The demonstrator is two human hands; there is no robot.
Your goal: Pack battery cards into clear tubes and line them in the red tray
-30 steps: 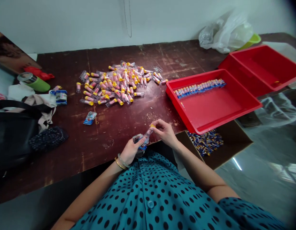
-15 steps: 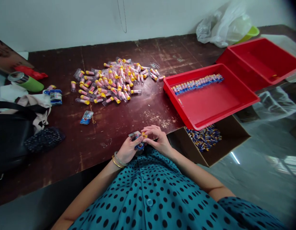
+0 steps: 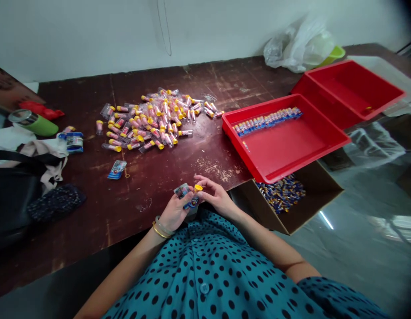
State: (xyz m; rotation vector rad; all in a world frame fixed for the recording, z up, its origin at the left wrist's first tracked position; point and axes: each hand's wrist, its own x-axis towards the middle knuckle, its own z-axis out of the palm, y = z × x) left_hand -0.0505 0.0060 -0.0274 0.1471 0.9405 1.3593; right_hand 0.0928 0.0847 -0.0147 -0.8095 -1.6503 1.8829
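Note:
Close to my body, at the table's front edge, my left hand [image 3: 174, 209] is closed on a few small blue printed labels [image 3: 182, 190], its thumb on top. Beside them, a small tube with a yellow cap [image 3: 198, 188] points its cap upward. My right hand [image 3: 217, 197] pinches that tube from the right, with the other fingers loosely curled. Most of the tube's body is hidden by the fingers and labels. A heap of clear tubes with yellow caps and pink contents [image 3: 158, 116] lies farther back on the dark table [image 3: 178, 166].
A red tray [image 3: 291, 137] at right holds a row of blue-labelled tubes. Below it, a cardboard box [image 3: 320, 188] contains many more. Another red bin [image 3: 354, 88] stands behind. Left are blue labels [image 3: 117, 169], a green cup [image 3: 42, 123] and a black bag [image 3: 15, 190].
The yellow cap shows more fully between my hands, as my right fingers have shifted off its top. The whole view has turned slightly; the heap and trays look unchanged.

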